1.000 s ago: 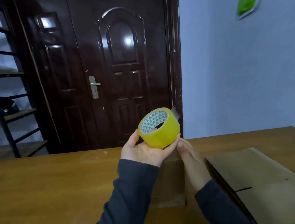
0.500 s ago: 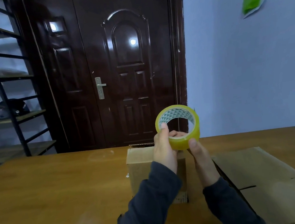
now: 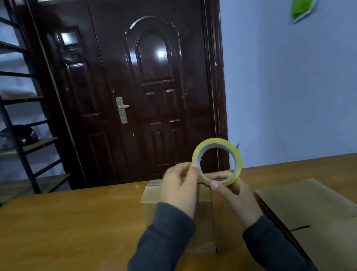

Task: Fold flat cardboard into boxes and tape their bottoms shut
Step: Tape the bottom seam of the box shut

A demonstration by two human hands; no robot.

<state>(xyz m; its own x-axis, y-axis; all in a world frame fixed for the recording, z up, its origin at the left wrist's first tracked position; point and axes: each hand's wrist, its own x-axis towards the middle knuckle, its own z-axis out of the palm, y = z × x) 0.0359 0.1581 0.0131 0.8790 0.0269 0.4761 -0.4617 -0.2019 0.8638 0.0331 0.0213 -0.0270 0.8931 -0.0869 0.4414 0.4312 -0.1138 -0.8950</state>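
Yellow translucent tape roll [image 3: 216, 142] held above folded brown cardboard box [image 3: 153, 203] on wooden counter [image 3: 63, 230]; left hand [image 3: 181, 188] fingers pinch its rim, right hand [image 3: 235, 195] grips underneath. Likely hunting tape end: turn slowly, feel with nail.

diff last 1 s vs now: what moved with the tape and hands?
The tape roll turned from tilted to its hole facing the camera. The left hand went from cradling it underneath to pinching its left rim. The right hand took hold of the bottom, fingers through the core. Folded box, flat cardboard and table are unchanged.
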